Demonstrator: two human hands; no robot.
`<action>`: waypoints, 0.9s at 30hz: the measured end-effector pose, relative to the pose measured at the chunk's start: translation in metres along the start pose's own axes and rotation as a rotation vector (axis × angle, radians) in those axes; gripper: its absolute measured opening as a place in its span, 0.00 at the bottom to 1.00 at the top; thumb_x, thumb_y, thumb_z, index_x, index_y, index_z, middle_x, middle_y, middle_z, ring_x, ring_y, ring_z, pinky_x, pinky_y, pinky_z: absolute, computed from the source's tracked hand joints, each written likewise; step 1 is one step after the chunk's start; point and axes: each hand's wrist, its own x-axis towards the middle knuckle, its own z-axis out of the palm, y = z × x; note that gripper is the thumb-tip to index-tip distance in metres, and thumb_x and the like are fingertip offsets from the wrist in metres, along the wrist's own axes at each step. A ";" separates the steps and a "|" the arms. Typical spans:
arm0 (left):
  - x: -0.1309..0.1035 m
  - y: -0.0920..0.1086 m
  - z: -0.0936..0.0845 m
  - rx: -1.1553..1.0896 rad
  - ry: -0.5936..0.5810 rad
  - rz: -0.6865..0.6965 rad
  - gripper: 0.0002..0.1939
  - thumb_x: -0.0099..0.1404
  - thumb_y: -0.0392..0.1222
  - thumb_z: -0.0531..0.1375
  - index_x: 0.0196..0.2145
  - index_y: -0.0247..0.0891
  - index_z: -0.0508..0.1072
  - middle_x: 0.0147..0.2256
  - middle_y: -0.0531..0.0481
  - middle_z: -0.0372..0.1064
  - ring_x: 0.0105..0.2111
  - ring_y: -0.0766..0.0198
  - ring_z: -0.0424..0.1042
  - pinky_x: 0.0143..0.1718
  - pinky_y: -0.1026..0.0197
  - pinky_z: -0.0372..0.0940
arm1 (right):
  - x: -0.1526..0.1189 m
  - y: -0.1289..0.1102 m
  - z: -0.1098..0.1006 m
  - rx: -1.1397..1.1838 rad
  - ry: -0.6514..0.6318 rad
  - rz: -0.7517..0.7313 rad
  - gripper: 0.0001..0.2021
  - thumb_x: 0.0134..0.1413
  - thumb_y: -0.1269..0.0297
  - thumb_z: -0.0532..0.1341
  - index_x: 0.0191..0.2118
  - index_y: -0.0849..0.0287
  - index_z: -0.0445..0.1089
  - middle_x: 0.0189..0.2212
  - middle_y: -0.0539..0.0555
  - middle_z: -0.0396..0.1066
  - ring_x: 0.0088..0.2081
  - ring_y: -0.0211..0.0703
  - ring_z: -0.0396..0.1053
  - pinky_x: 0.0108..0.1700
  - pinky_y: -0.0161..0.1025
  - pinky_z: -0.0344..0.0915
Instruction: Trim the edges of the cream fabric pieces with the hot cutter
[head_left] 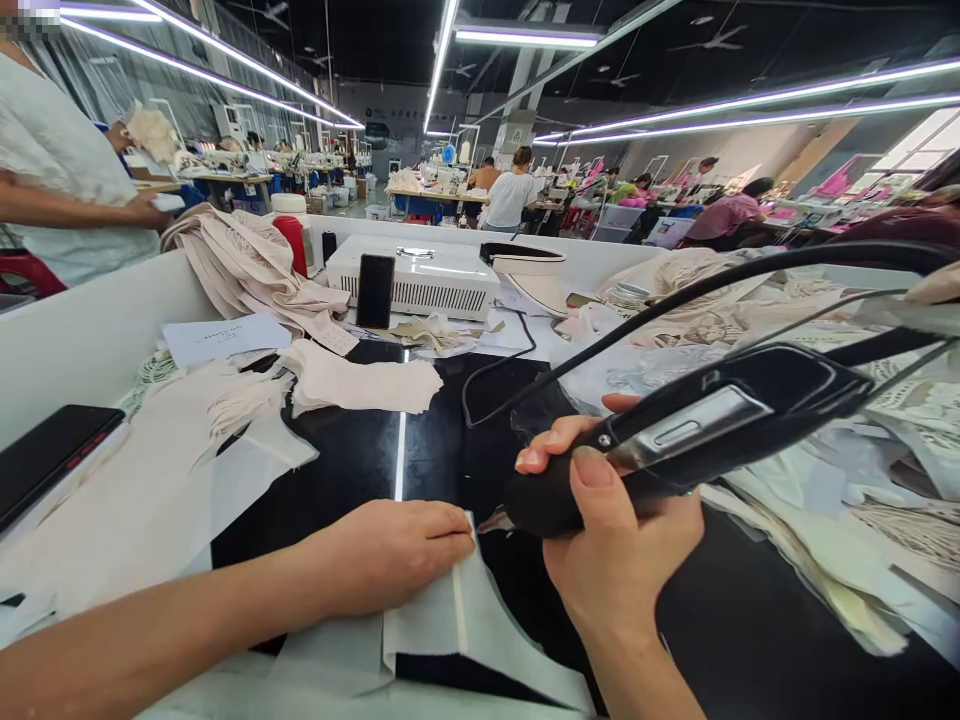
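Observation:
My left hand [409,555] is closed on the upper end of a pale fabric piece [487,625] with a cream strip along it, over the black tabletop [750,600]. In my right hand [615,520] is a black handheld tool [720,420] with a silver panel, the fingers wrapped round its body. The tool's small metal tip [496,522] points left, close beside the left fingertips and the fabric's top edge. A black cable runs from the tool's rear. Whether the tip touches the fabric I cannot tell.
Beige fabric [150,470] and a black phone [56,455] lie left. Cream pieces [364,385], an upright phone [375,292] and a white vented box [420,275] stand ahead. Fabric piles [847,500] fill the right. A person [64,170] stands beyond the left wall.

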 end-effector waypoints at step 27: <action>-0.004 0.003 0.001 0.002 -0.017 -0.007 0.16 0.76 0.27 0.55 0.58 0.34 0.74 0.61 0.38 0.75 0.57 0.57 0.79 0.54 0.61 0.78 | -0.009 -0.008 -0.005 -0.027 0.001 0.002 0.21 0.55 0.57 0.77 0.50 0.50 0.72 0.29 0.43 0.75 0.25 0.40 0.73 0.33 0.41 0.72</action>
